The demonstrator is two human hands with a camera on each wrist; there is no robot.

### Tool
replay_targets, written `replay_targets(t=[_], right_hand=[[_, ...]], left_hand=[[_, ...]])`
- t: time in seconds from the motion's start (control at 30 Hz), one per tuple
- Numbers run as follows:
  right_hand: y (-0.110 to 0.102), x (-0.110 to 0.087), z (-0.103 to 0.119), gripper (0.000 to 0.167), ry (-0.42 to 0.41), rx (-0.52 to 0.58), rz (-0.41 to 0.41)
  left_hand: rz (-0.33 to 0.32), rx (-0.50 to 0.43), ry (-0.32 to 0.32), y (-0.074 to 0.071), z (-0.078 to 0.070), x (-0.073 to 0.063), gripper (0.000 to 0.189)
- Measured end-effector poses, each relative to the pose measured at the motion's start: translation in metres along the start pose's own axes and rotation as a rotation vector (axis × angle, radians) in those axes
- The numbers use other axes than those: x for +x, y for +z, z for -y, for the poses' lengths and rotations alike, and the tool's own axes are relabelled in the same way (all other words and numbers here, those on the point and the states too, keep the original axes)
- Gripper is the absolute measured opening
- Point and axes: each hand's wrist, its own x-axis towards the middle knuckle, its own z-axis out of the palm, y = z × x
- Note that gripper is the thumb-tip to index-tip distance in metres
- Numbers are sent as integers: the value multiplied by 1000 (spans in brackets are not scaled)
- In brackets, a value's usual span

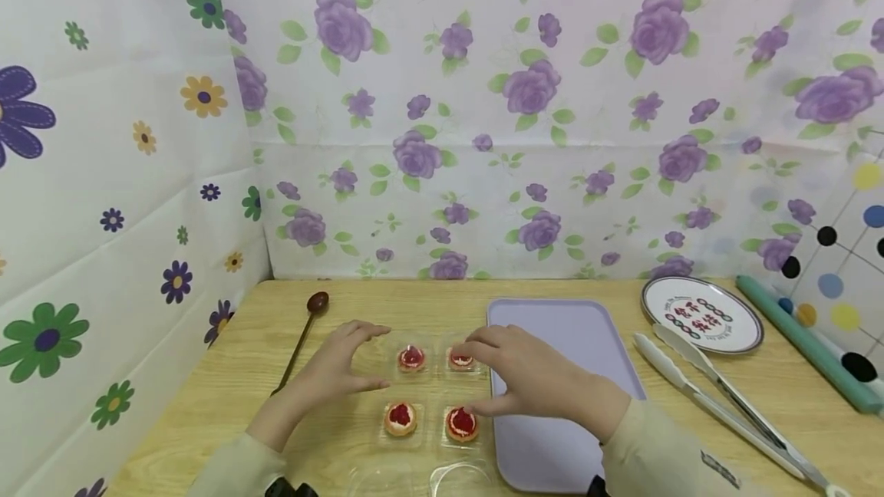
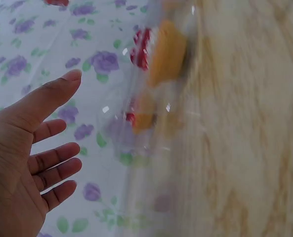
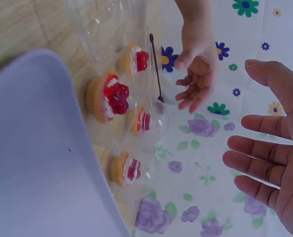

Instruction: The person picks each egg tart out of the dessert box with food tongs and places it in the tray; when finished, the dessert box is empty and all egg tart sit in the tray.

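Several small fruit tarts with red topping and white cream stand in clear plastic boxes, laid out in two rows. At the back are a left tart (image 1: 411, 359) and a right tart (image 1: 460, 360), each seen through a clear domed cover (image 3: 158, 116). The front-left tart (image 1: 400, 419) and front-right tart (image 1: 461, 425) sit uncovered, their clear lids (image 1: 464, 479) folded toward me. My left hand (image 1: 334, 366) hovers left of the boxes, fingers spread and holding nothing. Over their right side hangs my right hand (image 1: 528, 374), also bare, partly covering the back-right tart in the head view.
A lavender tray (image 1: 552, 443) lies right of the boxes, under my right forearm. Farther right are metal tongs (image 1: 742, 413), a white plate (image 1: 732, 332) with red lettering and a green roll (image 1: 808, 343). A dark long-handled spoon (image 1: 304, 332) lies on the left. Flowered cloth hangs behind the table.
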Motion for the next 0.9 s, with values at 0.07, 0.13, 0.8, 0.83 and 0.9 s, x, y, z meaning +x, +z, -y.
replay_targets(t=[0.07, 0.13, 0.8, 0.83, 0.9], right_hand=[[-1, 9, -3, 57, 10, 17, 28], [-1, 18, -5, 57, 30, 42, 60], [35, 79, -21, 61, 218, 136, 234], [36, 80, -22, 62, 228, 140, 240], [40, 82, -24, 63, 246, 144, 253]], left_hand=[[23, -38, -33, 2, 7, 2, 74], [48, -76, -69, 4, 13, 3, 78], [94, -228, -162, 27, 39, 14, 71], [97, -226, -158, 27, 39, 15, 70], [106, -228, -147, 26, 40, 16, 69]])
